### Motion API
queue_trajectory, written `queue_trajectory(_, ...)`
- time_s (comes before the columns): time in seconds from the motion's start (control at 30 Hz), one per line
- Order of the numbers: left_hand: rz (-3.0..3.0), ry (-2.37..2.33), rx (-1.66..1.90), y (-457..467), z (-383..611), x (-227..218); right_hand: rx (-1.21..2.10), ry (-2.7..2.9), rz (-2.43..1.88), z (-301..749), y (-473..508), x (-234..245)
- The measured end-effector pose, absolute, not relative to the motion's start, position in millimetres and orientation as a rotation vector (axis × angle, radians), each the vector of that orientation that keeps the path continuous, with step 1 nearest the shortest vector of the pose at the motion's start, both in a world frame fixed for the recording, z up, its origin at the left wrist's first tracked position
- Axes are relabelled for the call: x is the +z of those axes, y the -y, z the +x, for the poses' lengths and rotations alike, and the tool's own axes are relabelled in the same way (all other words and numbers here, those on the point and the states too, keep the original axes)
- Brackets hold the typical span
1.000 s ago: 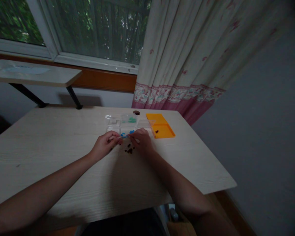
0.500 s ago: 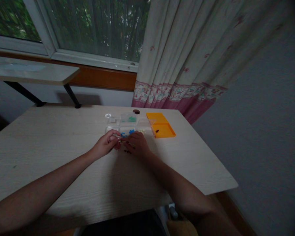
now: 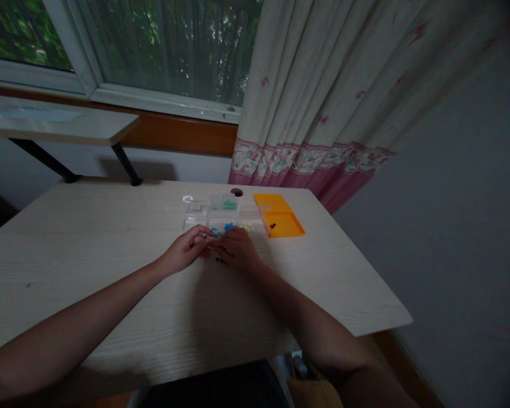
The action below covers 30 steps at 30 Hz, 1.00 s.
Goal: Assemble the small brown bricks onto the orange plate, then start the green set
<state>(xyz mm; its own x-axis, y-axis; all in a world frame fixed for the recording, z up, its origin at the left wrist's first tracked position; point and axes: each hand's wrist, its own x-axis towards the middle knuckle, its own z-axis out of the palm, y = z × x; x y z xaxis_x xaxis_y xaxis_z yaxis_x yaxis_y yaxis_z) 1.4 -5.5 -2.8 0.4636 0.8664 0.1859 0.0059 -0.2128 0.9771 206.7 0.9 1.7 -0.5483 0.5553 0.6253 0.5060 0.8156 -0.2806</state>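
Desk: pale wood-grain top; from the hands, far edge at 12 o'clock, near edge at 6, right edge slanting past 2 to 4; broadest stretch toward 9.
Clear box: compartmented, lids raised, at 12 o'clock just beyond the hands; near side partly covered by them.
Box contents: blue pieces, green pieces, pale pieces; single shapes too small to tell.
Orange case: open flat, 2 o'clock, close beside the box; one dark piece in its near half.
Left hand: thumb and forefinger together at the tips; whether clamped on something, cannot tell.
Right hand: fingers bent, tips near the left's; grip hidden, cannot tell.
Loose dark pieces: on desk, 6 o'clock, just below the fingertips; right hand may hide more.
Shelf: 10 o'clock, cut off by the frame.
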Motion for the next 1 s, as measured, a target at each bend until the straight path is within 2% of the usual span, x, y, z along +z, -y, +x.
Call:
queue_trajectory(0.37,1.668,-0.813,0.965,3.9,0.0,-5.8,0.075,2.241,-0.823,213.3,-2.2,7.0)
queue_trajectory(0.6,1.726,-0.819,1.018,2.6,0.4,-11.7,0.086,2.083,-1.144,236.7,-16.8,8.2)
queue_trajectory(1.0,2.309,-0.947,0.978,9.1,-0.2,2.9,-0.016,1.873,-1.413,261.7,-38.8,0.8)
